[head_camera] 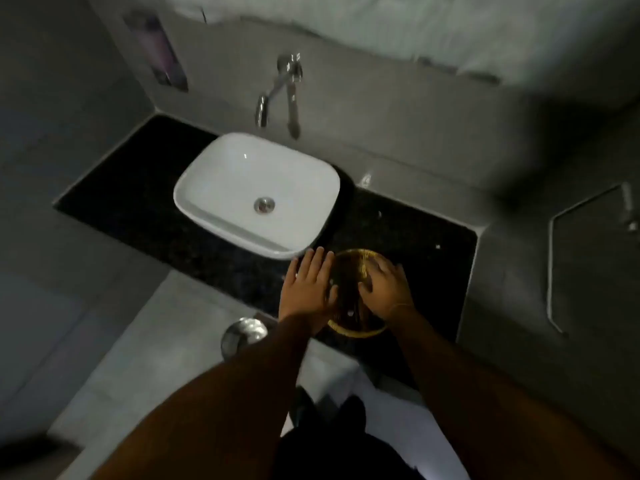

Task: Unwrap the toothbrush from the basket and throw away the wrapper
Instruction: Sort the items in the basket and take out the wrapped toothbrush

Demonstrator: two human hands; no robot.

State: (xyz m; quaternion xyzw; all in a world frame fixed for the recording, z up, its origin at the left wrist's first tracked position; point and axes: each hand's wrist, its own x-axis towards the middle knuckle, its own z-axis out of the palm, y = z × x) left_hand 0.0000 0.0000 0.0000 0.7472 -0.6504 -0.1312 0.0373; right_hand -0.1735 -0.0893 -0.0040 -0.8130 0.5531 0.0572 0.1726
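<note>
A round golden basket [349, 329] stands on the black countertop [145, 216], near its front edge and right of the sink. My left hand [308, 289] lies flat against the basket's left side, fingers spread. My right hand [384, 285] reaches into the basket from the right, fingers curled down inside. The picture is dark and blurred; I cannot make out the toothbrush or its wrapper, nor whether the right hand holds anything.
A white square sink [256, 195] sits on the counter to the left of the basket, under a chrome wall tap [277, 91]. A shiny steel bin lid [244, 336] shows on the floor below the counter edge. Grey walls close both sides.
</note>
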